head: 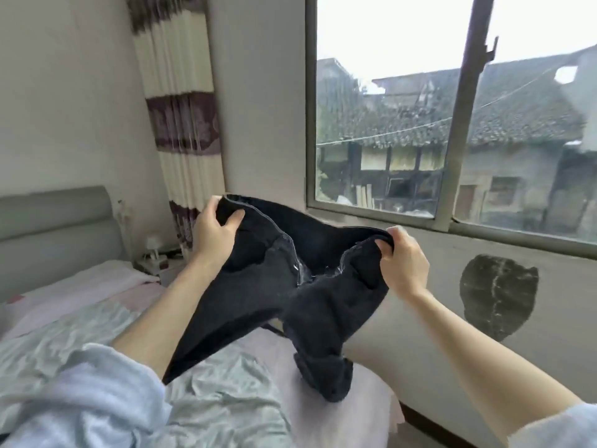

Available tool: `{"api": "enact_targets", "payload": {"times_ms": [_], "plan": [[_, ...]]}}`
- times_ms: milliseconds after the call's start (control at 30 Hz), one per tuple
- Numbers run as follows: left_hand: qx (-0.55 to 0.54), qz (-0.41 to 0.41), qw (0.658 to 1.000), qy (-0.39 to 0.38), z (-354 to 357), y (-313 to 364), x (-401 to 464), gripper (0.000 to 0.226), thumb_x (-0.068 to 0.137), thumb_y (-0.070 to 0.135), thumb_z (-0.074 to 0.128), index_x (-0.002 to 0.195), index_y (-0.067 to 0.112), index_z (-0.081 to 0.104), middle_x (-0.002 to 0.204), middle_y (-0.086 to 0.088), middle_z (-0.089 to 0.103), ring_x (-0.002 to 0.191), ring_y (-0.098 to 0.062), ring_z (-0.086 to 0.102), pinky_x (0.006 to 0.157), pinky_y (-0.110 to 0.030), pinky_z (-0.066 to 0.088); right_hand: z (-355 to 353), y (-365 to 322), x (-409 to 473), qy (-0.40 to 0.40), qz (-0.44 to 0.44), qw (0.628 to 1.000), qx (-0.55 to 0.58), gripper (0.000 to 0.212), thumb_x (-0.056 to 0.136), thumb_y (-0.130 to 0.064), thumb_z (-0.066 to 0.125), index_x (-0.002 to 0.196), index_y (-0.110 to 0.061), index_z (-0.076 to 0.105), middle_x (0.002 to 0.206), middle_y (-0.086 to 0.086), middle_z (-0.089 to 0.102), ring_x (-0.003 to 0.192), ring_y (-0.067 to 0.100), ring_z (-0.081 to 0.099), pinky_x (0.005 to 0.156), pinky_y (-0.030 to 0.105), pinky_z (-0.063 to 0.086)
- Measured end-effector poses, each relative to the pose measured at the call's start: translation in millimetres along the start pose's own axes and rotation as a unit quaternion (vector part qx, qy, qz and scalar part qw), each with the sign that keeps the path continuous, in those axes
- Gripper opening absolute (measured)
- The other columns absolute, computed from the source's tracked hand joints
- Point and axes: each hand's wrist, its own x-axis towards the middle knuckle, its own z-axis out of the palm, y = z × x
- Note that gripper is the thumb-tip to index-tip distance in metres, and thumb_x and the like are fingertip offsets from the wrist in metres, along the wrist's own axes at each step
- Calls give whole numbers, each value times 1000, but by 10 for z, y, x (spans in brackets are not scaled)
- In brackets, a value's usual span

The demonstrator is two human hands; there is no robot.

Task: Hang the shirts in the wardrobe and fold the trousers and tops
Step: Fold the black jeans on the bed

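A pair of dark, nearly black trousers (268, 292) hangs in the air over the bed, held up by the waistband with the fly open in the middle. My left hand (216, 231) grips the left end of the waistband, thumb over the cloth. My right hand (403, 260) pinches the right end of the waistband. The two legs drop down towards the bed; the right leg's bunched end touches the pink sheet. No wardrobe or shirts are in view.
The bed (361, 412) has a pink sheet with a crumpled pale green-grey quilt (223, 392) on it and a grey headboard (55, 227) at the left. A small bedside table (155, 263), a striped curtain (181, 108) and a window (452, 124) stand beyond. The wall under the window has a dark patch (497, 292).
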Motion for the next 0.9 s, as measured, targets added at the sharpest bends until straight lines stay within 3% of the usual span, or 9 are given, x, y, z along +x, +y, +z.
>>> {"api": "enact_targets", "payload": {"times_ms": [100,200,333,433,533,600,733,800,900], "plan": [[-59,61,996,20,-95,830,153,15,90,16,59,84,24,47,80,13,53,76,-4,53,74,-21,40,-721,-296,309,95,-48,994,-6,19,95,-16,46,107,-6,57,108,10,60,101,32,50,86,40,32],[-89,132,986,46,-100,1456,192,12,89,17,60,89,23,49,80,19,53,73,9,52,66,-5,38,-1318,-407,562,174,-59,983,28,18,94,-13,47,105,-5,59,105,13,58,97,34,51,82,39,34],[-167,142,976,-8,-37,2045,144,16,88,19,62,81,31,54,87,10,61,82,-7,58,75,-22,48,-2117,-305,778,185,-102,968,135,11,90,-8,56,96,-4,64,98,20,53,92,35,51,73,30,36],[-200,110,968,-100,194,2194,-27,18,87,12,64,82,29,61,83,13,67,81,-8,62,71,-17,52,-2603,-72,815,184,-146,972,-24,15,78,-14,72,92,-10,74,91,16,52,94,34,49,82,36,27],[-219,73,952,-200,606,2197,-413,22,83,-2,64,81,20,65,70,16,70,67,2,64,61,-7,47,-2965,307,639,90,-164,956,-225,15,79,-31,70,93,-27,75,85,5,67,91,28,57,79,33,25],[-232,48,934,-266,831,2144,-709,22,81,-7,63,82,15,67,70,14,71,66,2,64,61,-7,47,-3073,489,417,22,-139,964,-224,15,84,-35,65,96,-33,73,87,0,73,88,24,64,77,31,38],[-248,33,901,-354,1380,2180,-1367,23,75,-11,67,79,12,69,94,7,64,78,6,61,68,-7,47,-3177,736,16,-117,-69,990,-30,16,82,-10,68,83,-24,74,78,-5,70,78,12,61,74,29,48],[-255,43,889,-379,1540,2247,-1568,23,74,-11,68,80,11,68,110,4,56,90,7,59,74,-9,48,-3186,690,-100,-189,-47,976,99,29,81,3,65,73,-25,72,75,-10,69,74,5,61,72,19,49],[-257,33,857,-445,1827,2333,-1886,20,77,-7,67,76,12,64,123,8,54,98,10,58,77,-9,47,-3312,766,-323,-254,-18,954,161,37,81,11,62,76,-25,70,67,-14,69,62,-3,61,64,11,47]]}}
